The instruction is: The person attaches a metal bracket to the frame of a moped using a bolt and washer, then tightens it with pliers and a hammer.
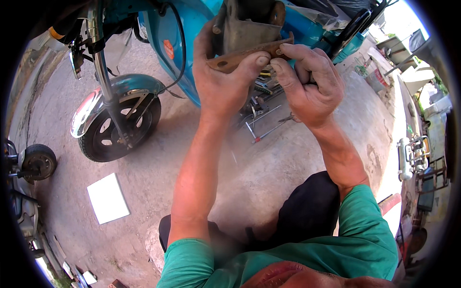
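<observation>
A rusty metal bracket [235, 59] with a greyish box-shaped body and a flat, holed flange is held up at the top middle of the head view. My left hand [222, 89] is closed around its left side, the thumb pressed along the flange. At the flange's right end, my right hand [317, 84] pinches with thumb and forefinger beside a hole. Something small and round shows between those fingertips, too small to name. The other fingers of my right hand are curled in. Behind the bracket stands a turquoise scooter body [165, 29].
To the left are the scooter's front wheel [120, 127] and a hanging black cable [181, 53]. Several hand tools and a metal frame [261, 122] lie on the ground below my hands. A white square panel [108, 198] lies lower left. Another wheel [39, 163] stands at the far left.
</observation>
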### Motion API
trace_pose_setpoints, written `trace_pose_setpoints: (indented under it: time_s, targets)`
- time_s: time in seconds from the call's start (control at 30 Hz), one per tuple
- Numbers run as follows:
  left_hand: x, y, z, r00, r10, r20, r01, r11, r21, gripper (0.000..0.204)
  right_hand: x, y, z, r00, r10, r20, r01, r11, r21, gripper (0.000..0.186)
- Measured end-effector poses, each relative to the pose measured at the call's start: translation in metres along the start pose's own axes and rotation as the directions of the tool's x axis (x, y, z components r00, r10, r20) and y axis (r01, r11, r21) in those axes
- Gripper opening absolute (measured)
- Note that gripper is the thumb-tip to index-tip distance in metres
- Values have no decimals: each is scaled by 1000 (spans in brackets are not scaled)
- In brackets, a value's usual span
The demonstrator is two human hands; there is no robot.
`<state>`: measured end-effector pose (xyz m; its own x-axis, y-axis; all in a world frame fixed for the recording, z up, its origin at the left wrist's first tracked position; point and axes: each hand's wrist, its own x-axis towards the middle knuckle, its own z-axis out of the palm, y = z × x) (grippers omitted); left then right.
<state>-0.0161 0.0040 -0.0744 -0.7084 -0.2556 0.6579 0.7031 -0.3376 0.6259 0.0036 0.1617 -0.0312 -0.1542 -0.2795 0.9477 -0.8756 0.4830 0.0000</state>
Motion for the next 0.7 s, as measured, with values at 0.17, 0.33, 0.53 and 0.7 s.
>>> trace_pose_setpoints:
  time_s: [0.17, 0.33, 0.53, 0.7]
  targets:
    - [-2, -2, -2, 999, -21, -29, 23, 998, 66, 97, -2, 21, 3, 998, -59, 7, 58, 992, 113, 30]
    - [2, -11, -1, 999, 33, -17, -33, 999, -4, 91, -5, 33, 13, 998, -51, -42, 58, 980, 189, 26]
    - [-1, -11, 2, 998, 49, -43, -52, 997, -61, 93, -14, 15, 16, 983, 163, -85, -141, 965, 222, 26]
    - [2, -15, 2, 992, 119, -39, -120, 992, -29, 92, -14, 4, 10, 973, 224, -61, -211, 963, 170, 28]
